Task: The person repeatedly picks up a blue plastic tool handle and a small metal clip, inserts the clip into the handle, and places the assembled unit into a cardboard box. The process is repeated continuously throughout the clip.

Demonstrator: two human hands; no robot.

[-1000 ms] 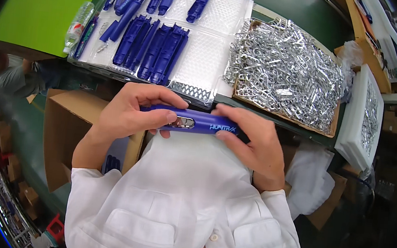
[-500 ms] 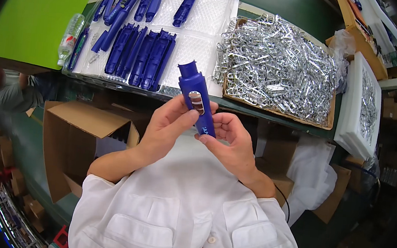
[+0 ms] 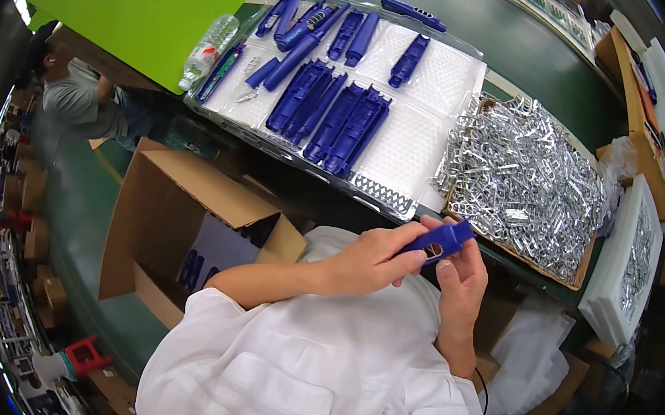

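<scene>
By the near edge of the desk (image 3: 508, 48), low in front of the box of metal clips (image 3: 527, 186): one blue casing (image 3: 450, 236), held off the surface, its far end angled up to the right.

Left hand (image 3: 368, 257) pinches the near end, thumb on top beside the silver-edged window (image 3: 433, 251). Right hand (image 3: 462, 292) half curled, fingers behind the far end, thumb just below; whether it bears any grip I cannot tell.

On handling (my judgement): turning the piece over to inspect it seems the step in hand. Best done with a light pinch on the solid sides, thumb clear of the window rim, far end steadied by the other fingers and tilted so light runs along the surface. Squeezing hard might flex the shell.

Loose blue shells (image 3: 332, 131) rest in the clear tray (image 3: 443, 98), beyond the casing.

Writing: none readable on the casing's visible face (my fingers cover a fair part). Beside the tray, a clear bottle (image 3: 220, 33) carries a label (image 3: 203, 53) with some red; its print is too small to make out.
</scene>
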